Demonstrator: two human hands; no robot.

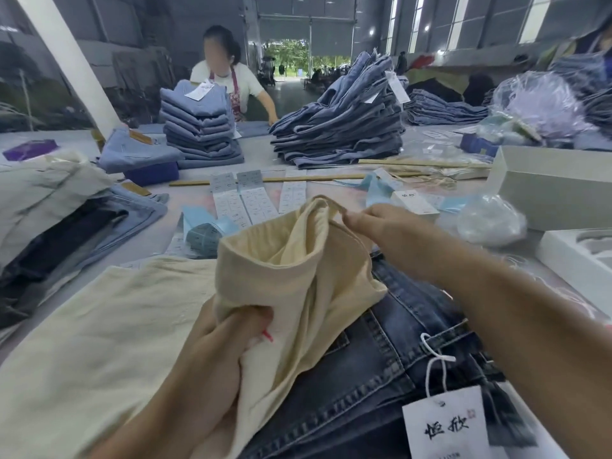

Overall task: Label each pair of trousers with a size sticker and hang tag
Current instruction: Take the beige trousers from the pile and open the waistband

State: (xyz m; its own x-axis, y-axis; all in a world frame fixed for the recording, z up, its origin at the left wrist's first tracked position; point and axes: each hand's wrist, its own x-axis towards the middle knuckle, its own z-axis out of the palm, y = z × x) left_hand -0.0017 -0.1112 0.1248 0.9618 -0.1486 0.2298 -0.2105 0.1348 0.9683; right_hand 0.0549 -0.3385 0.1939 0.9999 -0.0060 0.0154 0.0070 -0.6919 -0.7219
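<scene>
A cream pair of trousers lies in front of me, its waistband lifted and open. My left hand grips a bunch of the cream cloth near a small red mark. My right hand pinches the far edge of the raised waistband. Under the cream cloth lies a dark blue pair of jeans with a white hang tag on a white string. Strips of white size stickers lie on the table beyond, beside a blue-grey sticker roll.
Stacks of folded blue jeans stand mid-table, where another person works. Folded trousers pile up at the left. White boxes, a clear plastic bag and a white tray sit at the right. Wooden sticks lie across the table.
</scene>
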